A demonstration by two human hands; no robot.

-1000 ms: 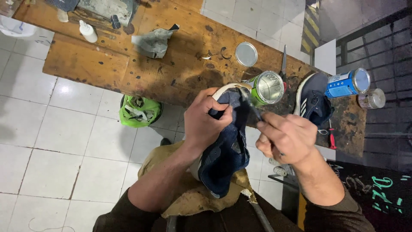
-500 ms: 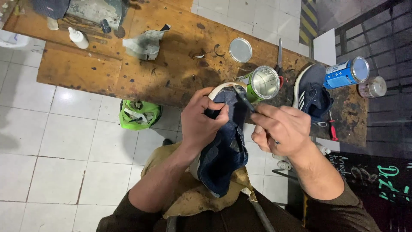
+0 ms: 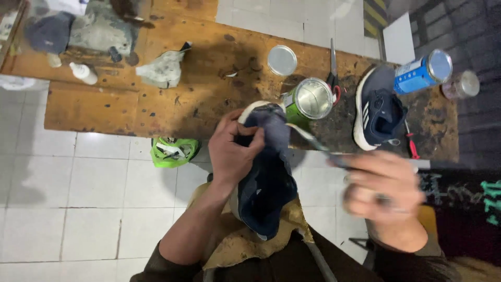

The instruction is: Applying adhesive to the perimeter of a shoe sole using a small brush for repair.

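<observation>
1. Gripping the dark blue shoe at its toe, the left hand holds it above the lap.
2. The blurred right hand pinches a thin tool, its tip near the open green can beyond both hands.

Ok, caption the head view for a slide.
Left hand holds a dark blue sneaker over the lap; blurred right hand draws a thin tool beside an open green tin.

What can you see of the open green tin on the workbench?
The green tin is a small round metal can with a green side and a shiny silver inside. It stands on the wooden bench, open, tipped slightly toward the camera. Its likely lid lies apart on the bench. Scissors lie just behind it. The dark shoe in the left hand overlaps its near edge. Contents cannot be made out.
</observation>
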